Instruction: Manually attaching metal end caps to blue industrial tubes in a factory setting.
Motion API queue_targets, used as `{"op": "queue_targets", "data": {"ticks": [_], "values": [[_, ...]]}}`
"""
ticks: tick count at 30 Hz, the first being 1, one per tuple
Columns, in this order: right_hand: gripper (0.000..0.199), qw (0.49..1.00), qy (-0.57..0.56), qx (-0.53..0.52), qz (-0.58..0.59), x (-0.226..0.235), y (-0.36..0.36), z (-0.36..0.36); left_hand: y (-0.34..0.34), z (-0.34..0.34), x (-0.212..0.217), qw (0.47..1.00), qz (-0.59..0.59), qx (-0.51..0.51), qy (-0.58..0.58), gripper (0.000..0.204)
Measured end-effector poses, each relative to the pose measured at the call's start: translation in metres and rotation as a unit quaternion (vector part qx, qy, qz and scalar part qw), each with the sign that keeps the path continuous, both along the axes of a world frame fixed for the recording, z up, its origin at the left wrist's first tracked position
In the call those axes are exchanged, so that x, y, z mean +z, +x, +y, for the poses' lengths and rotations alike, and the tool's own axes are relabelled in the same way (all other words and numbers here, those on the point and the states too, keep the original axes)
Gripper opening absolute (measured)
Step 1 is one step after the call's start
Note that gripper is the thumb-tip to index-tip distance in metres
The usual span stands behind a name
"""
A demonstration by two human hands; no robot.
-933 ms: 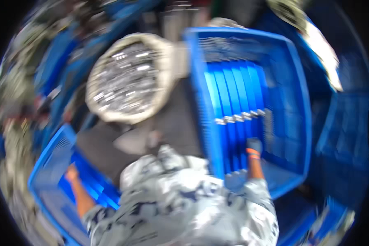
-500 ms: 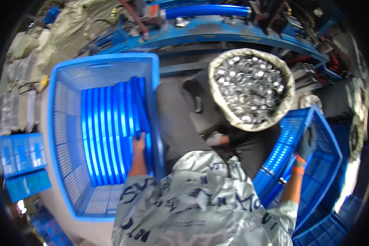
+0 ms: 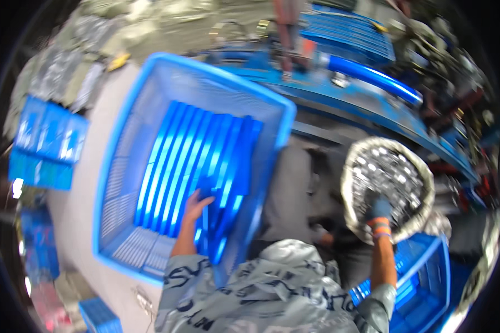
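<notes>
My left hand (image 3: 193, 208) is over the large light-blue plastic crate (image 3: 106, 183), thumb and a finger spread apart. Just beyond it lie shiny blue tubes (image 3: 175, 161), side by side in rows; whether the fingertips touch one is blurred. My right hand (image 3: 379, 210), in a grey-blue glove with an orange cuff, reaches into a round, cream-coloured fabric sack (image 3: 347, 191). Loose silvery metal rings (image 3: 391, 166) fill the sack. The gloved fingers are down among the rings and smeared by motion, so what they hold is hidden.
A smaller blue crate (image 3: 428, 277) with blue tubes in it stands at the lower right. Beyond the sack runs a blue metal bench (image 3: 372, 105), bearing a blue tube (image 3: 375, 77). Stacked blue bins (image 3: 50, 133) are at the left.
My right hand has left the smaller crate and gone into the sack of rings. My left hand has opened away from the tube at the crate's right side. The whole view has swung left.
</notes>
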State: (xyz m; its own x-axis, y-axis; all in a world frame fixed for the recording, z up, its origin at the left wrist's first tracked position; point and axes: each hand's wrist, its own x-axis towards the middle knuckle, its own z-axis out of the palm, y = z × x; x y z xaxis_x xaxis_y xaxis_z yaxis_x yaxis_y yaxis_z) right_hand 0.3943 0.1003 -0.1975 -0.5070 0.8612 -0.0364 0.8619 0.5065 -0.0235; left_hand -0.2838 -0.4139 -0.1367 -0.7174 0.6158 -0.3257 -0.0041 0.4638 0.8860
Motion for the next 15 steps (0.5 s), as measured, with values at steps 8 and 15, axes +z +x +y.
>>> {"op": "queue_targets", "data": {"ticks": [8,15], "values": [[0.033,0.998,-0.034,-0.019,0.059,0.02,0.04,-0.029,0.125,0.221,0.229,0.941,0.256,-0.207,-0.075,0.102],[0.036,0.345,-0.435,-0.125,0.822,0.212,-0.067,-0.128,0.253,0.295,0.325,0.823,0.355,-0.438,0.063,0.068]]}}
